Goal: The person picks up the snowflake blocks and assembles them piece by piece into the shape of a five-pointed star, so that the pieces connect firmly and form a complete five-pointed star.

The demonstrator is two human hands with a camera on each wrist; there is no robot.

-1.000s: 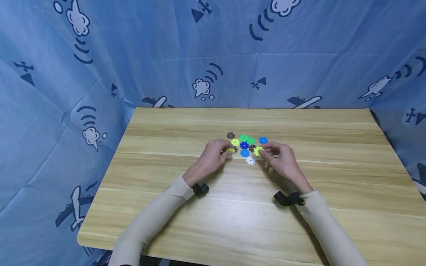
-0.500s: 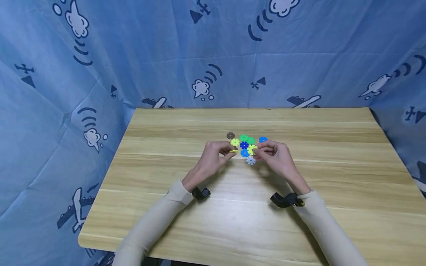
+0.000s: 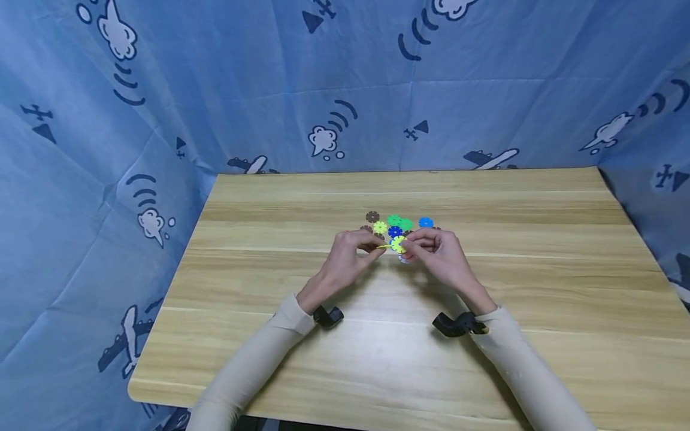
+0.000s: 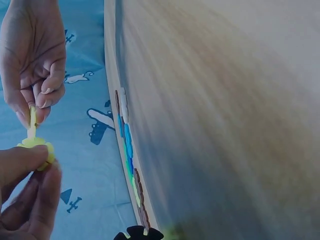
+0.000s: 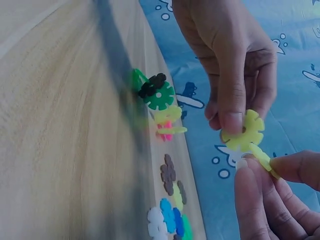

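In the head view, my left hand [image 3: 345, 257] pinches a yellow notched disc [image 3: 383, 246], seen nearly edge-on, between thumb and fingers. My right hand [image 3: 439, 254] pinches a second yellow notched disc [image 3: 398, 244], turned face-on. The rims of the two discs meet, at an angle to each other, in the right wrist view, where the left hand's disc [image 5: 247, 132] stands above the right hand's disc [image 5: 263, 159]. Both are held above the table. How deeply their notches engage, I cannot tell.
Several loose notched discs lie on the wooden table [image 3: 345, 359] beyond my hands: brown [image 3: 372, 216], yellow [image 3: 380, 227], green [image 3: 394, 221] and blue [image 3: 426, 222]. Green, black, yellow and pink pieces [image 5: 160, 95] cluster in the right wrist view. A patterned blue cloth [image 3: 345, 60] hangs behind.
My right hand has moved left with its yellow disc, bringing it against the left hand's disc. The left hand has shifted slightly right, its disc now clear of the pieces behind.
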